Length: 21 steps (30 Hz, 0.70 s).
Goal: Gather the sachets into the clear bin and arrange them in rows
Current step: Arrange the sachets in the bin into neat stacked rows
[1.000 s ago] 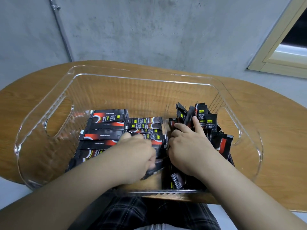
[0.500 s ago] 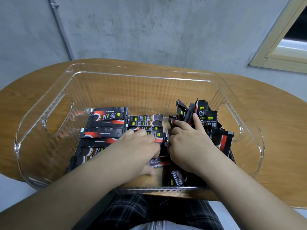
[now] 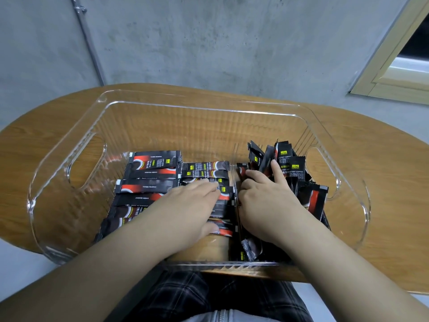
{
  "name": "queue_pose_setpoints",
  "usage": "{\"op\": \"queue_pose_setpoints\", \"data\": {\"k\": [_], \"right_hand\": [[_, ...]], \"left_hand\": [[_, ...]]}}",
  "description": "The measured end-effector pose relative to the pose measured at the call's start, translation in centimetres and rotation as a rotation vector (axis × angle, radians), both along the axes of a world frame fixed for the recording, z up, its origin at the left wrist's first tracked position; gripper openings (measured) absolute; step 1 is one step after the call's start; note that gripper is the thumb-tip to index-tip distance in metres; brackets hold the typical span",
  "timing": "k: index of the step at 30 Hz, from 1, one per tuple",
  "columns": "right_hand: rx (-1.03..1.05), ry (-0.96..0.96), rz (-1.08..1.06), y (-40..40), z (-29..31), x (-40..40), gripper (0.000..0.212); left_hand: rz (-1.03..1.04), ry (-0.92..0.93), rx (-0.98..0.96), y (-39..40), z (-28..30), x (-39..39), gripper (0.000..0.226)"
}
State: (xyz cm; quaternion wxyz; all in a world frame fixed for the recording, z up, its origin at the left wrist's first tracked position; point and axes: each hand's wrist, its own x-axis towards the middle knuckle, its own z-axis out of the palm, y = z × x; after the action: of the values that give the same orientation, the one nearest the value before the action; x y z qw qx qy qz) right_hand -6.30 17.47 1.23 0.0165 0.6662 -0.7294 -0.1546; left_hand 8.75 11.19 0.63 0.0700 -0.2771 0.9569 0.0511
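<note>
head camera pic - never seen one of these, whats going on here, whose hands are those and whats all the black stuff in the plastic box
There is no machine here. The picture comes from a camera worn on a person's head, looking down at their own two arms. A clear bin stands on a wooden table. Inside, on the left, black and red sachets lie flat in neat rows. On the right, a loose pile of sachets stands jumbled. The left hand rests fingers-out on the flat rows, pressing them down. The right hand is in the loose pile with fingers curled among the sachets; exactly what it grips cannot be told.
</note>
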Motion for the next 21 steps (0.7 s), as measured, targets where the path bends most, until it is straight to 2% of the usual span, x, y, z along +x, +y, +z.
{"op": "queue_pose_setpoints", "data": {"k": [3,6,12,16,21], "right_hand": [[-0.006,-0.002,-0.002,0.0,0.0,0.0,0.045],[-0.004,-0.008,-0.003,-0.1,0.0,0.1,0.045],[-0.007,-0.011,-0.002,0.0,0.1,0.1,0.045],[0.003,-0.005,-0.001,0.0,0.1,0.1,0.044],[-0.002,-0.009,-0.001,0.1,0.2,0.2,0.044]], "left_hand": [[-0.029,-0.094,0.085,-0.1,-0.8,0.1,0.064],[-0.033,-0.111,0.112,-0.4,-1.4,0.2,0.059],[0.015,-0.148,0.052,-0.2,-0.7,-0.1,0.061],[0.102,-0.239,0.006,-0.8,-0.2,-1.0,0.066],[0.173,-0.333,0.046,-1.5,-0.1,-1.6,0.067]]}}
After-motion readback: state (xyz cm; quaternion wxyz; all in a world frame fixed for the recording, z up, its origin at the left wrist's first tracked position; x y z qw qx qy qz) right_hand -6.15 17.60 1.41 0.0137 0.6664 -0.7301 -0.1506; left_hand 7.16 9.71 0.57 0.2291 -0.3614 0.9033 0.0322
